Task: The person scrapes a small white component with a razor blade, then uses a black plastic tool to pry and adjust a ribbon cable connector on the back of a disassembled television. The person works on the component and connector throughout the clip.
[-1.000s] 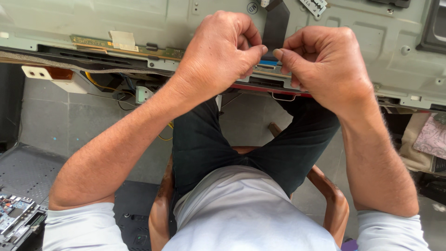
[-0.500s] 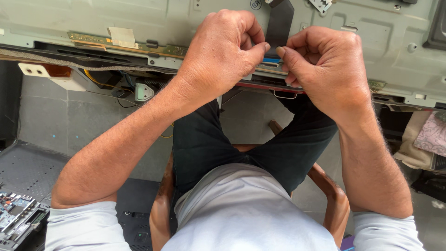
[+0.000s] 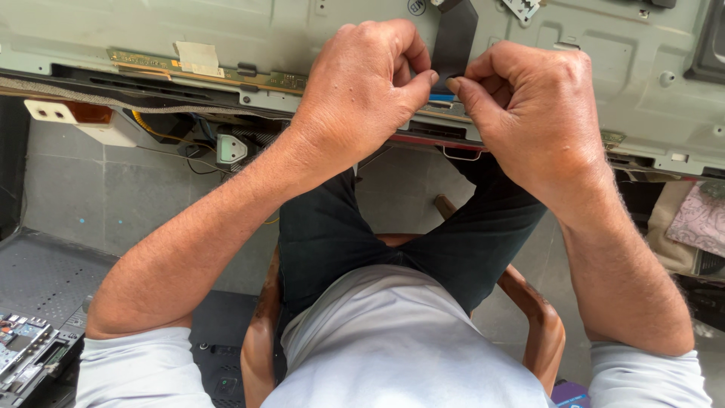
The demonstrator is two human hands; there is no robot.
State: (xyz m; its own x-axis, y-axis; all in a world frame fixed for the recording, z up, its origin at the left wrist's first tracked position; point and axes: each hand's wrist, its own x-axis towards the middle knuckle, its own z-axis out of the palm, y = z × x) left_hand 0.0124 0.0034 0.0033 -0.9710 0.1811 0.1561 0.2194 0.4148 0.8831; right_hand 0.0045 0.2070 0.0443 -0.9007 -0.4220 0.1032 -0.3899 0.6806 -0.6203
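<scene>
1. Left hand (image 3: 370, 79): fist-like, thumb and forefinger pinched together at the near end of the ribbon cable (image 3: 455, 38), just above the panel's near edge.
2. Right hand (image 3: 532, 113): fingers curled, thumb and forefinger tips clamped on the same cable end, touching the left hand's fingertips.
3. Ribbon cable: flat, dark, runs from the far edge of the view down to the pinch; a small blue tab (image 3: 442, 98) shows just below the fingertips.
4. Panel (image 3: 226, 23): grey metal back plate spanning the far side, left to right; narrow green circuit strip (image 3: 204, 69) along its near edge at left, with a pale tape patch (image 3: 198, 54).
5. Wires (image 3: 162, 132): yellow and black, beneath the panel at left, beside a small white connector block (image 3: 230, 147).
6. Chair (image 3: 540, 321): wooden arms either side of the seated person's legs.
7. Circuit board (image 3: 26, 355): near left corner, on the floor.
8. Cloth (image 3: 698, 223): patterned, far right.
</scene>
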